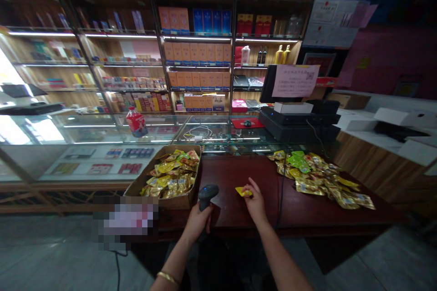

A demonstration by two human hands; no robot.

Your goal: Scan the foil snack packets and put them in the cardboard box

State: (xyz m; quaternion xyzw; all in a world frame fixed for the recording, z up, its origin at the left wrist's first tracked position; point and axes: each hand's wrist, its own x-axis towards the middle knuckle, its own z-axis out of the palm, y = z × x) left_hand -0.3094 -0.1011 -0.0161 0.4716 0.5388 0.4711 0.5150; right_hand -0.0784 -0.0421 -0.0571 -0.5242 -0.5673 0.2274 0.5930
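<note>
My left hand is wrapped round the handle of a dark barcode scanner, its head held up over the near part of the dark red table. To the right of it, my right hand pinches a small yellow snack packet above the tabletop. Beyond my left hand stands an open cardboard box filled with gold, yellow and green packets. A loose heap of similar shiny packets lies on the table's right side.
A black cable runs across the table between my right hand and the heap. Behind is a glass counter with a red-labelled bottle, a mouse and a monitor bearing a pink paper. Shelves of boxed goods line the wall.
</note>
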